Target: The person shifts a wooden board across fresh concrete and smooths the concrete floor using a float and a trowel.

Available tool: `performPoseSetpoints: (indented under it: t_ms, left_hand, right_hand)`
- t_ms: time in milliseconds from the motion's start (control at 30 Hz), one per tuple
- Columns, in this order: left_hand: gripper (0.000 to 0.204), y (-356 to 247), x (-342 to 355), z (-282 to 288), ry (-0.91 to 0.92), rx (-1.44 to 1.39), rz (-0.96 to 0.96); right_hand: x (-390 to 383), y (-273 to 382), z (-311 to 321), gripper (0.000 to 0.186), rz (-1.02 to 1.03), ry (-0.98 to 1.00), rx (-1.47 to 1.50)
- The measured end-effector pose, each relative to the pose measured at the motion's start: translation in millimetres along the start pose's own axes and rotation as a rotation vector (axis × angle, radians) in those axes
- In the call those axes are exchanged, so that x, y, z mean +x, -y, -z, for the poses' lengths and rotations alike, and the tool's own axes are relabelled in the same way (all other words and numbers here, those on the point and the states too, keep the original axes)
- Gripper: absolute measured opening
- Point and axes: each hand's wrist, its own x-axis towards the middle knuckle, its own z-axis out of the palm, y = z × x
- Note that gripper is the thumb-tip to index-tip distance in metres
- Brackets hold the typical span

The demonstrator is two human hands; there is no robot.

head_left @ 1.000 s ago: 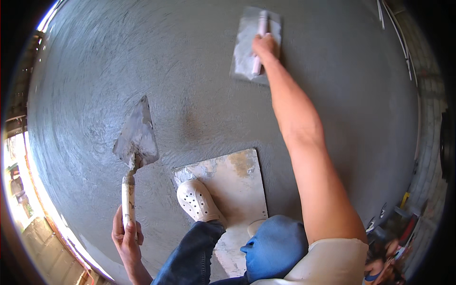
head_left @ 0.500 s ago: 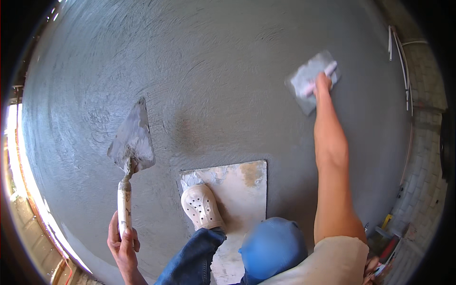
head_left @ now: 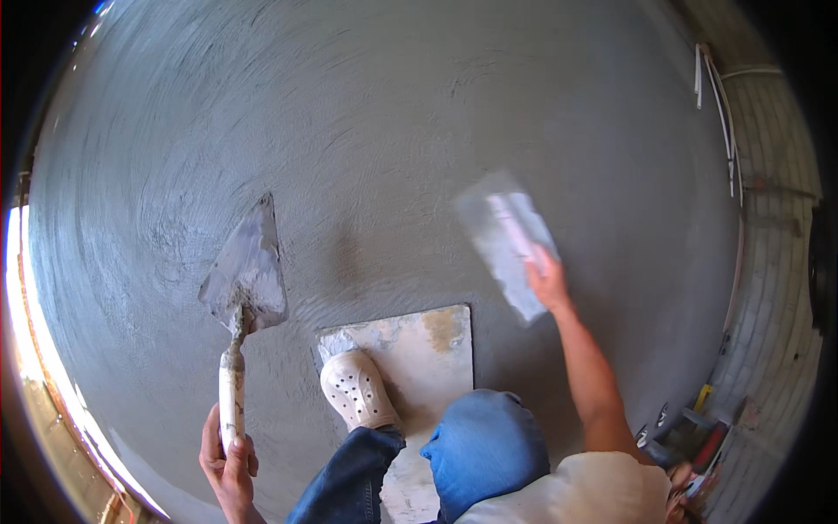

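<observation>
My left hand [head_left: 229,463] grips the white handle of a pointed brick trowel [head_left: 247,275]. Its cement-smeared blade points forward, seen over the wet grey cement floor [head_left: 384,166]. My right hand [head_left: 548,278] is wrapped round the pale pink handle of a rectangular finishing trowel [head_left: 515,249]. This trowel appears to lie on the cement, its outline blurred by motion. Between my hands, my foot in a beige clog [head_left: 356,390] rests on a pale, cement-stained board [head_left: 428,349].
My bent knee [head_left: 489,450] in blue jeans is low in the middle. Along the right runs a light block surface [head_left: 768,306], with thin white cables [head_left: 723,113] near the cement edge. Assorted tools [head_left: 698,432] lie at the lower right. Bright light enters at the left.
My right hand has swept the finishing trowel left and closer to me, turning its blade. My left hand with the brick trowel has hardly moved. The view has shifted slightly.
</observation>
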Motion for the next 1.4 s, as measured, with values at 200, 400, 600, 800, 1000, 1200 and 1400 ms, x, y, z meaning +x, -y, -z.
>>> performPoseSetpoints:
  t_ms: [200, 400, 600, 800, 1000, 1200, 1400]
  left_hand:
    - [0.061, 3.3, 6.3, 1.1, -0.023, 0.053, 0.023]
    - [0.060, -0.5, 4.2, 9.8, 0.001, 0.104, 0.023]
    - [0.060, 10.6, 4.2, 3.5, -0.005, 0.025, 0.009]
    - [0.059, 18.8, 4.0, 4.9, -0.034, -0.003, 0.011]
    - [0.065, 6.9, 2.0, -3.7, -0.022, 0.028, -0.029]
    - [0.069, -5.5, -6.7, -11.1, 0.035, -0.009, -0.055]
    - [0.069, -7.4, -5.8, -1.1, 0.029, -0.011, 0.040]
  right_hand:
    - [189.0, -34.3, 55.6, 0.049, -0.293, -0.673, -0.039]
    - [335.5, 111.6, -20.0, 0.046, -0.177, -0.287, 0.213]
    - [125.9, 113.1, -95.3, 0.045, 0.428, 0.206, -0.095]
    - [70.5, -8.0, 9.3, 0.032, 0.099, -0.295, -0.147]
    - [242.7, 73.2, 16.3, 0.041, -0.253, -0.595, 0.058]
    - [148.0, 105.3, -44.2, 0.035, 0.307, 0.061, -0.116]
    - [9.2, -0.3, 20.0, 0.034, 0.092, -0.032, -0.103]
